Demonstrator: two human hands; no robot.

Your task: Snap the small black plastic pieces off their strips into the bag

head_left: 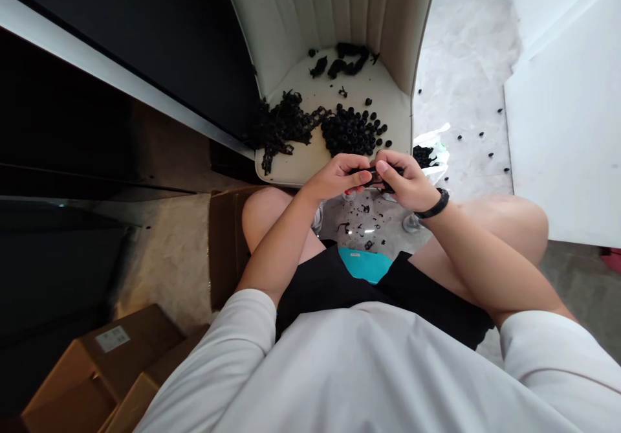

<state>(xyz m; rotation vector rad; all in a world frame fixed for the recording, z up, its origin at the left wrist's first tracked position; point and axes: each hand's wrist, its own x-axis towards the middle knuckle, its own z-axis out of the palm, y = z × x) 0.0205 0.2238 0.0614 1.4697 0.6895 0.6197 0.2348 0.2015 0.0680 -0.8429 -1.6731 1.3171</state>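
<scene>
My left hand (342,177) and my right hand (406,179) meet at the front edge of the pale chair seat (303,166). Both are closed on a dark rubbery strip (376,177), thumbs on top; fingers cover most of it. Just beyond them lies a pile of small black ring-like parts (347,132), with several loose ones at its right side. Left of the pile is a heap of tangled black scraps (286,122) with holes in them. Several thicker black pieces (356,57) lie toward the backrest.
A white plastic bag (439,173) holding more black parts stands right of the chair. Black bits (366,210) litter the floor between my feet, and a few lie farther right. Cardboard boxes (130,349) stand at lower left. A dark panel (194,44) borders the chair's left side.
</scene>
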